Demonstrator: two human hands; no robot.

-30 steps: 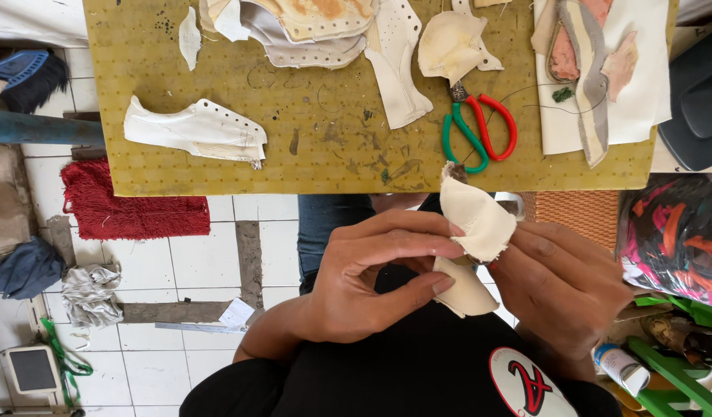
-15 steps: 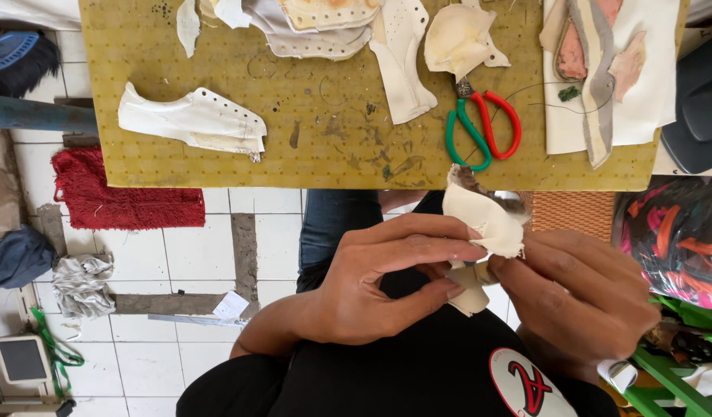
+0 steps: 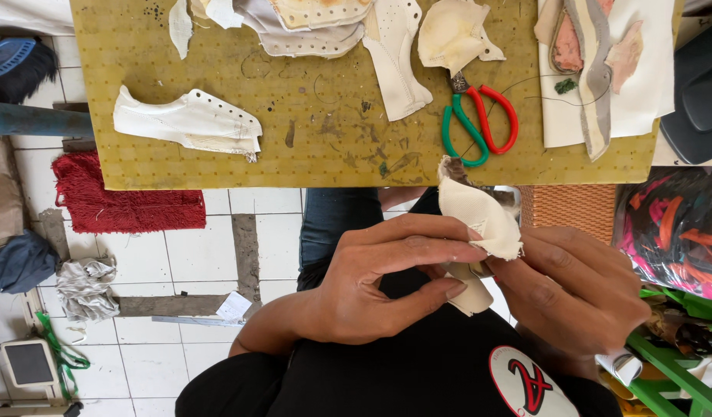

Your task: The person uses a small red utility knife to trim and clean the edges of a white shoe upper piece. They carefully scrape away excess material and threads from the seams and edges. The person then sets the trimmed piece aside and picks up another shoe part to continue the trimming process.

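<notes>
Left hand (image 3: 379, 282) grasps a folded cream leather piece (image 3: 476, 216) at centre right of the frame, fingers pinching its lower portion. Right hand (image 3: 576, 289) closes on the same piece from the right, fingertips meeting the left hand's at the fold. The piece stands upright, just below the edge of the yellow pegboard worktop (image 3: 333, 147). On the worktop, upper centre right: red-and-green scissors (image 3: 479, 120). Upper left: a white perforated shoe upper (image 3: 187, 123). Left of frame, on the tiled floor: a red mat (image 3: 128, 202).
</notes>
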